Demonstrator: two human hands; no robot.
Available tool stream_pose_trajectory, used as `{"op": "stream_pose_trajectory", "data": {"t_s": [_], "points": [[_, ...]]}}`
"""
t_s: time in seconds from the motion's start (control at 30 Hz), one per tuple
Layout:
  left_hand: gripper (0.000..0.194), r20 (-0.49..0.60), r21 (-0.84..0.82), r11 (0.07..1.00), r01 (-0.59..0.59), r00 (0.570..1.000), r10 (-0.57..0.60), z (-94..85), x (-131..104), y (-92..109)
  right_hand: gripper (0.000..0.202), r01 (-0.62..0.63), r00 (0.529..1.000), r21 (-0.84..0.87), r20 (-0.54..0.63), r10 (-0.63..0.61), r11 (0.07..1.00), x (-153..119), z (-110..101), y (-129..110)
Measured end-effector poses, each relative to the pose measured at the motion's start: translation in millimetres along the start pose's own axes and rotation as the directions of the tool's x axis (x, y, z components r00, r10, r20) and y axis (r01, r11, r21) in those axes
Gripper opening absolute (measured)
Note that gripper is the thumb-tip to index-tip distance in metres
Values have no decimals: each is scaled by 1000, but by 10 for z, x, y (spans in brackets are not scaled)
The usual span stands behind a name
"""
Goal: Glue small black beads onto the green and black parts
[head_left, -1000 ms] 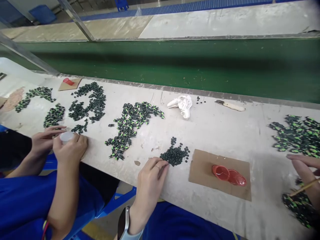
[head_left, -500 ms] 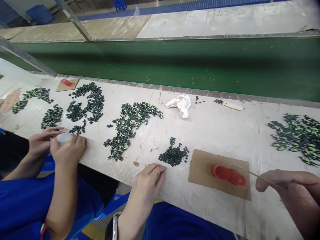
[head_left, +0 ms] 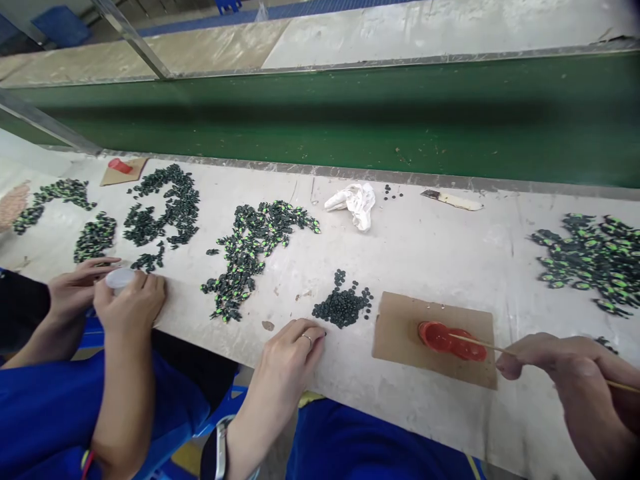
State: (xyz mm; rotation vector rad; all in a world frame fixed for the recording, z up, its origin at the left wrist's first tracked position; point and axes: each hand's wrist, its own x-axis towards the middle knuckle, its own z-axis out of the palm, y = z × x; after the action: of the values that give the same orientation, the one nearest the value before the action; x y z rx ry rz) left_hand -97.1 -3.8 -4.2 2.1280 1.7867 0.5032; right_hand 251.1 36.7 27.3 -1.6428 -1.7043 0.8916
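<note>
My right hand (head_left: pixel 575 373) pinches a thin wooden stick (head_left: pixel 483 345), whose tip is at the red container (head_left: pixel 435 335) on a brown cardboard piece (head_left: pixel 400 333). A round red piece (head_left: pixel 470 346) adjoins the container. Near the table's front edge, my left hand (head_left: pixel 293 350) rests with its thumb and fingers drawn together; whatever they hold, if anything, is too small to make out. Just beyond it lies a pile of small dark discs (head_left: pixel 343 307). A heap of black-and-green pieces (head_left: pixel 250 250) spreads to the left, and another similar heap (head_left: pixel 595 260) is at the far right.
At left, a person's hands (head_left: pixel 127 300) hold a whitish round item (head_left: pixel 120 279) near more dark heaps (head_left: pixel 175 207). A white crumpled cloth (head_left: pixel 355 205) and a knife (head_left: pixel 453 199) lie toward the back. A green belt (head_left: pixel 320 123) runs behind the table (head_left: pixel 430 253).
The stick in my right hand has swung left and down, its tip now over the red container. The whole view has shifted slightly. My left hand stays near the disc pile.
</note>
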Motion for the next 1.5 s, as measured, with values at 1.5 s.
{"op": "stream_pose_trajectory", "data": {"t_s": [1.5], "points": [[22,127,-593,771,234,972,-197,503,158,830,36,147,985,-18,-83,-148,989,37,405,-104]]}}
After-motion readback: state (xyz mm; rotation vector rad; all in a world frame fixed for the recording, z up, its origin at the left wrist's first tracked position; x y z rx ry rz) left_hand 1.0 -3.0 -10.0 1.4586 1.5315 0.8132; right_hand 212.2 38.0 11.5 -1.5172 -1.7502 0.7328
